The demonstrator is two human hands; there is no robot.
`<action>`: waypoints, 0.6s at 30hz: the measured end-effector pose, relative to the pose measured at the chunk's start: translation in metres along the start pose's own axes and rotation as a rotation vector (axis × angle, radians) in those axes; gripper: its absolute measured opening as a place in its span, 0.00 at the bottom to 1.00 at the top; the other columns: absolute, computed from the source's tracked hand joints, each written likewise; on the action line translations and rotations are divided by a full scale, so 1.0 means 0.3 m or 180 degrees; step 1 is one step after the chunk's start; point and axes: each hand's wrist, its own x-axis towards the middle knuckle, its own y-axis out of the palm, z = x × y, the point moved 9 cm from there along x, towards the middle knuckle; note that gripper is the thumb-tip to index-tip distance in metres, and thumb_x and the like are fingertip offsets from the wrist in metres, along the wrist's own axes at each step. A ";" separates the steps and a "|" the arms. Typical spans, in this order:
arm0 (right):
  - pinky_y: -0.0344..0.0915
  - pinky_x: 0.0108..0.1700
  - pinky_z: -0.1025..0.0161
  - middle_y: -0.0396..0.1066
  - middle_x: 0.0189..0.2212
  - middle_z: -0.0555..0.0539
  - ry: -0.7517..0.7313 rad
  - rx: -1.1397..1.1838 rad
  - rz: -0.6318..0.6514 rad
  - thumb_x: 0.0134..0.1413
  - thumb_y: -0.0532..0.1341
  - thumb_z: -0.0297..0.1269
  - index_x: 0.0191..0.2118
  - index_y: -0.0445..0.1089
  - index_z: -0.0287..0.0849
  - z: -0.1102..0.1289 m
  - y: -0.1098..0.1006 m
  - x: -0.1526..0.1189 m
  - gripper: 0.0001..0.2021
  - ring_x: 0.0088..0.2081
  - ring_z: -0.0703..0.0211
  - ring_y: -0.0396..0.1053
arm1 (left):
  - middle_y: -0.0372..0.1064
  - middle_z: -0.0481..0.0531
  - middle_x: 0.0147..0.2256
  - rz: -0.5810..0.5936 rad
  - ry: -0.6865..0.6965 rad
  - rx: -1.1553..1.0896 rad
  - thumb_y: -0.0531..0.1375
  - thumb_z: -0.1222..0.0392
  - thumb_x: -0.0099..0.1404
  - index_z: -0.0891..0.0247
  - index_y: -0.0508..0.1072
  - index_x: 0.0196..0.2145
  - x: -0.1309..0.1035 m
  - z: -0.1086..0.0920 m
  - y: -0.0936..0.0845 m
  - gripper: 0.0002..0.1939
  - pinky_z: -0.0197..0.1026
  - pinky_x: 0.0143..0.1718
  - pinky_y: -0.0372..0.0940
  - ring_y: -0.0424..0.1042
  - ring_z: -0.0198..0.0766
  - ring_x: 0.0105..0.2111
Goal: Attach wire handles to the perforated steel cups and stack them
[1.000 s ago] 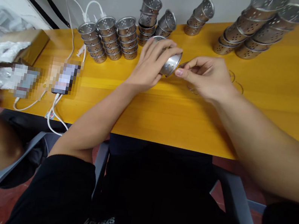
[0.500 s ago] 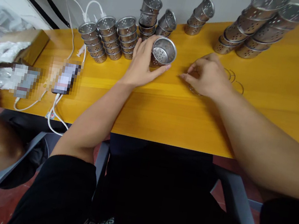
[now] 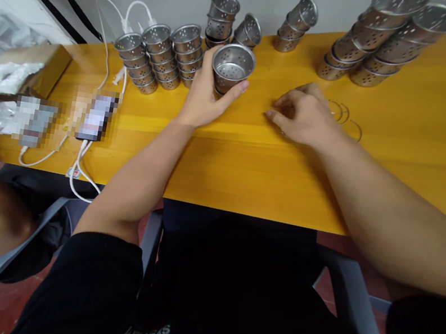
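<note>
The left hand grasps a cup, thumb along its near side, a grip that probably serves to steady it while keeping the mouth uncovered and facing up. The right hand is loosely curled, thumb and forefinger apart, with nothing visible between them. Stacks of nested cups stand toward the back of the table, likely to save room. The held cup sits within the left hand's curve, well apart from the right; thin wires lie just past the right wrist.
</note>
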 end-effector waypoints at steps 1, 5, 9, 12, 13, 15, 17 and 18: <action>0.66 0.85 0.11 0.82 0.62 0.31 -0.0011 -0.0020 -0.0014 0.79 0.78 0.68 0.53 0.83 0.55 0.003 0.000 0.001 0.22 0.76 0.17 0.70 | 0.72 0.64 0.83 -0.0107 0.0031 0.0030 0.57 0.05 0.81 0.38 0.50 0.91 0.002 0.005 -0.006 0.58 0.65 0.90 0.68 0.75 0.63 0.84; 0.70 0.83 0.11 0.81 0.65 0.29 0.0006 -0.0133 -0.0061 0.77 0.81 0.59 0.54 0.86 0.50 0.005 0.006 0.006 0.19 0.75 0.16 0.75 | 0.68 0.61 0.86 -0.0195 0.0015 0.0250 0.49 0.09 0.87 0.35 0.44 0.94 0.002 0.039 -0.018 0.53 0.65 0.96 0.60 0.66 0.58 0.91; 0.74 0.81 0.08 0.83 0.61 0.36 -0.0131 0.0043 -0.0125 0.75 0.82 0.66 0.54 0.87 0.59 0.011 0.009 0.004 0.20 0.72 0.17 0.78 | 0.67 0.61 0.87 -0.0092 -0.0183 0.0059 0.54 0.12 0.87 0.35 0.47 0.95 -0.009 0.059 -0.047 0.53 0.66 0.99 0.54 0.59 0.58 0.95; 0.70 0.84 0.07 0.84 0.62 0.38 -0.0147 0.0150 -0.0145 0.77 0.80 0.71 0.56 0.88 0.63 0.026 0.010 -0.002 0.20 0.75 0.17 0.76 | 0.69 0.60 0.86 -0.0087 -0.0171 0.0044 0.54 0.12 0.88 0.34 0.44 0.96 -0.011 0.049 -0.062 0.54 0.67 1.00 0.50 0.56 0.56 0.96; 0.68 0.85 0.08 0.85 0.63 0.38 -0.0138 0.0175 -0.0131 0.78 0.79 0.72 0.57 0.88 0.63 0.037 0.011 -0.004 0.21 0.76 0.17 0.75 | 0.70 0.59 0.86 -0.0040 -0.0155 0.0023 0.53 0.12 0.88 0.33 0.42 0.97 -0.009 0.048 -0.055 0.53 0.67 1.00 0.50 0.57 0.54 0.96; 0.65 0.87 0.09 0.85 0.67 0.36 -0.0153 0.0231 -0.0083 0.79 0.78 0.72 0.62 0.88 0.62 0.069 0.014 -0.007 0.24 0.78 0.15 0.74 | 0.72 0.58 0.85 0.0102 -0.0162 -0.0097 0.49 0.12 0.88 0.30 0.39 0.97 -0.003 0.059 -0.021 0.53 0.69 0.98 0.56 0.62 0.53 0.93; 0.65 0.88 0.11 0.83 0.72 0.35 -0.0228 0.0269 -0.0029 0.78 0.77 0.74 0.68 0.87 0.60 0.115 0.017 -0.008 0.29 0.79 0.13 0.74 | 0.73 0.60 0.84 0.0150 -0.0229 -0.0245 0.48 0.08 0.86 0.31 0.40 0.96 0.004 0.081 0.015 0.55 0.71 0.94 0.64 0.70 0.56 0.89; 0.65 0.89 0.12 0.82 0.74 0.34 -0.0278 0.0290 -0.0008 0.77 0.77 0.75 0.71 0.86 0.59 0.139 0.017 -0.009 0.33 0.80 0.12 0.73 | 0.74 0.61 0.83 0.0108 -0.0273 -0.0299 0.48 0.06 0.85 0.32 0.43 0.96 0.007 0.092 0.027 0.56 0.71 0.92 0.67 0.74 0.58 0.86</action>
